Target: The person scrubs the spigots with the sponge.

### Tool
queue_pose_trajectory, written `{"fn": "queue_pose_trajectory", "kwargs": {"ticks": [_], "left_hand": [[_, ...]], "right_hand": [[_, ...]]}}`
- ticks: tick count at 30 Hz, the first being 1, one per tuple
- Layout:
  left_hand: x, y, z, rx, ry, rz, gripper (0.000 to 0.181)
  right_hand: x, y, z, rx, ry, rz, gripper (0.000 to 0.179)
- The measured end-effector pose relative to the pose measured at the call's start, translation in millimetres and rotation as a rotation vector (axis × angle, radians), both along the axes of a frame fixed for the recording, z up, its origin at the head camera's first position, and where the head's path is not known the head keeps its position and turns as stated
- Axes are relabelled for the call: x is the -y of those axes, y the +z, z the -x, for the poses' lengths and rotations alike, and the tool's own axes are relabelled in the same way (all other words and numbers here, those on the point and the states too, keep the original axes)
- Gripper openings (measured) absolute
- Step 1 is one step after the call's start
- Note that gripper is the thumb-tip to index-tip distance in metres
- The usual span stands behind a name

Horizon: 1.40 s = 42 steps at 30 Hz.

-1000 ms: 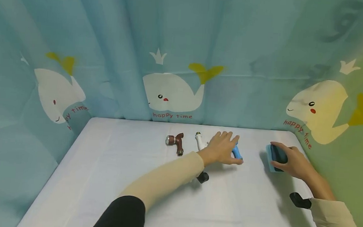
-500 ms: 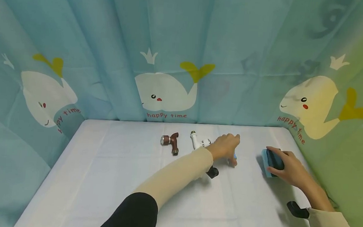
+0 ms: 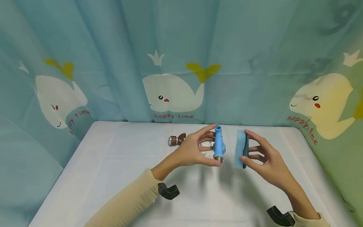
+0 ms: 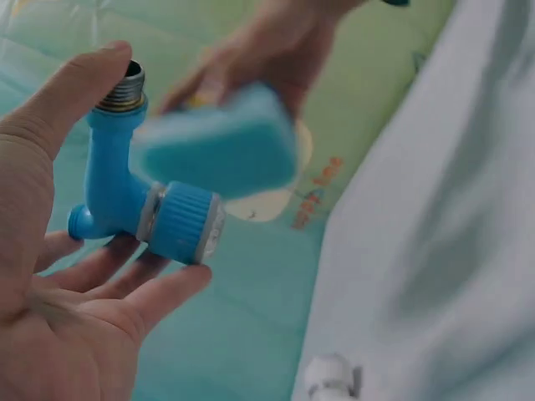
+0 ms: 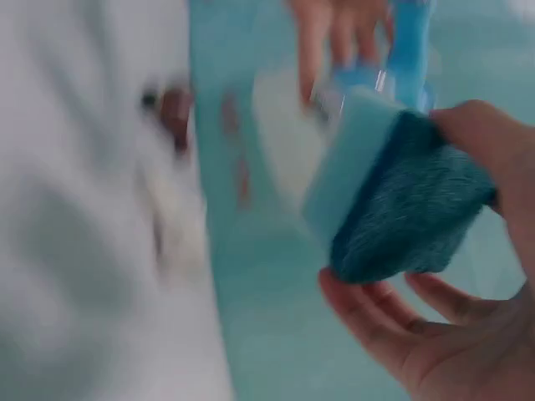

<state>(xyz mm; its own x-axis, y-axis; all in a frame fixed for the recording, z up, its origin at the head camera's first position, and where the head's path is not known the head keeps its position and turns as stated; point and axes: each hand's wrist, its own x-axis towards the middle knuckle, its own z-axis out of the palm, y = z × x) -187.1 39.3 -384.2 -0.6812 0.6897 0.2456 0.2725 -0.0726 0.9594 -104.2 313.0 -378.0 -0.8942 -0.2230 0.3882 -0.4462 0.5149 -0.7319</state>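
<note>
My left hand (image 3: 195, 148) holds a blue faucet (image 3: 218, 142) above the table, thumb at its threaded brass end and fingers at the other end. In the left wrist view its ribbed knob (image 4: 180, 221) points toward the fingertips. A two-layer sponge (image 3: 239, 149), light blue foam with a dark teal textured side, is pinched between thumb and fingers of my right hand (image 3: 268, 160). A small gap separates sponge and faucet in the head view. Behind my left hand, a brown faucet (image 3: 174, 140) is partly covered and a white faucet (image 4: 330, 376) mostly hidden.
The table (image 3: 117, 179) has a white cover. A blue-green curtain (image 3: 116, 52) with whale prints closes off the back and both sides. Black curved pieces (image 3: 168, 191) stick out from both wrists.
My left hand has picked up the blue faucet from the table and drawn it back toward the middle. My right hand has brought the sponge up and left, close to the faucet.
</note>
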Motion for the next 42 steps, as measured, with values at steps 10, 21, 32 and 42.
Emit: {"fn": "queue_pose_trajectory", "kwargs": {"ticks": [10,21,32,42], "left_hand": [[52.8,-8.6,-18.6,0.061,-0.029,-0.202,0.108],[68.8,-16.0,-19.7,0.062,-0.042,-0.227,0.107],[70.1,-20.5,-21.0,0.067,-0.021,-0.201,0.106],[72.8,-18.1,-18.2,-0.102,0.087,-0.04,0.108]], "right_hand": [[79,6.7,-3.8,-0.281,0.112,-0.242,0.085],[87,7.9,-4.5,-0.278,0.168,-0.244,0.076],[89,6.0,1.4,-0.283,0.167,-0.276,0.074],[86,5.4,2.8,-0.312,0.175,-0.338,0.07]]}}
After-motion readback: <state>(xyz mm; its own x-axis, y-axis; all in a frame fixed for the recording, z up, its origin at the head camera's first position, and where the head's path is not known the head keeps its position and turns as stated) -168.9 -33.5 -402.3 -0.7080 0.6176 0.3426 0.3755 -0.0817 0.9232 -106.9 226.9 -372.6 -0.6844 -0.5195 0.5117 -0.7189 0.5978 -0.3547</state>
